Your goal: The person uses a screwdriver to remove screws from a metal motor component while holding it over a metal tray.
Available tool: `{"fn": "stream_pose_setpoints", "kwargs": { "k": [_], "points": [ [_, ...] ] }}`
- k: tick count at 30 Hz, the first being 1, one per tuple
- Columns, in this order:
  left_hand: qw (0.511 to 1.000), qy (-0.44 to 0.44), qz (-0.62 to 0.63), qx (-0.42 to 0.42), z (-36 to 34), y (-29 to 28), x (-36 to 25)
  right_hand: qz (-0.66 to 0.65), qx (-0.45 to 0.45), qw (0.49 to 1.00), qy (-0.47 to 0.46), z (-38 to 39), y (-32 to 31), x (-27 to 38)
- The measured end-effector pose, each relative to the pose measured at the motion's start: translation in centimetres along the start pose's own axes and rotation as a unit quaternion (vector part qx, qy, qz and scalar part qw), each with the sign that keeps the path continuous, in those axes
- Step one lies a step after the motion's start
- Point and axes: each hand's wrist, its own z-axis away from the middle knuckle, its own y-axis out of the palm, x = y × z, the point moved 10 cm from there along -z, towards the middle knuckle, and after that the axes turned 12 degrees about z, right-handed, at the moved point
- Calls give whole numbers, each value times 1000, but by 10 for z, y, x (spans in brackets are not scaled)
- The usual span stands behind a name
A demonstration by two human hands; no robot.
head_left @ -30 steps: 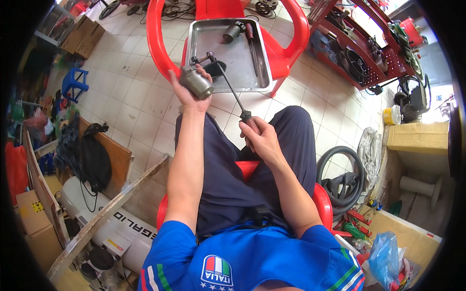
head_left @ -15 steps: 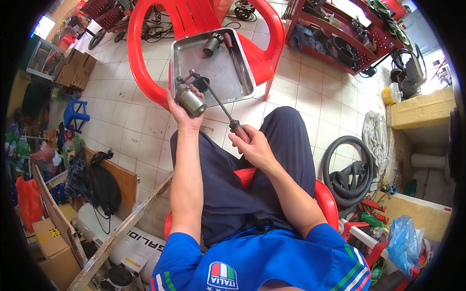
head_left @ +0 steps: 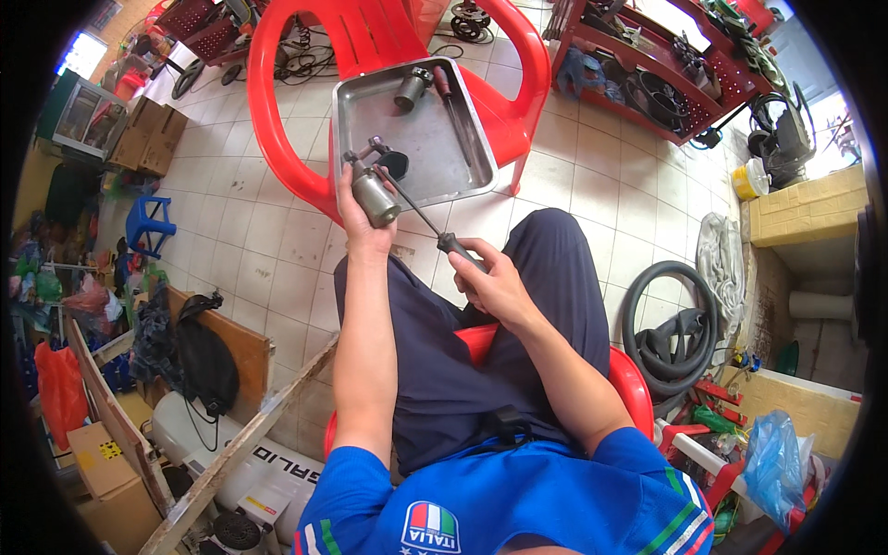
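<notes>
My left hand is wrapped around a metal cylindrical part, greyish with a dark fitting and a short arm at its far end. It is held tilted over the near left edge of a steel tray. Closed on the handle of a screwdriver, my right hand points its long shaft up and left. The tip reaches the far end of the part, where the exact contact is too small to tell. In the tray lie a smaller metal cylinder and a second screwdriver with a reddish handle.
The tray rests on a red plastic chair. A red tool cart stands far right, and black tubes lie by my right knee. Left are a blue stool, a wooden frame and a white tank.
The view has shifted slightly. My right hand has turned on the screwdriver's handle and its fingers have curled further round it. The left hand still holds the metal part over the tray's edge.
</notes>
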Motion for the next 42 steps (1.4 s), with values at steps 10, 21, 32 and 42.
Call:
{"fn": "stream_pose_setpoints", "kwargs": {
  "k": [10,21,32,42],
  "points": [
    [1000,-6,7,-10,-3,-10,2,61,-17,998,-3,-6,2,-8],
    [999,-11,-11,-33,0,-10,3,64,-26,997,-26,-9,4,-7],
    [998,7,-57,-29,4,-5,2,5,67,998,21,-8,13,-21],
    [997,-45,-52,28,7,10,12,-269,308,902,137,19,75,-33]
  ]
}}
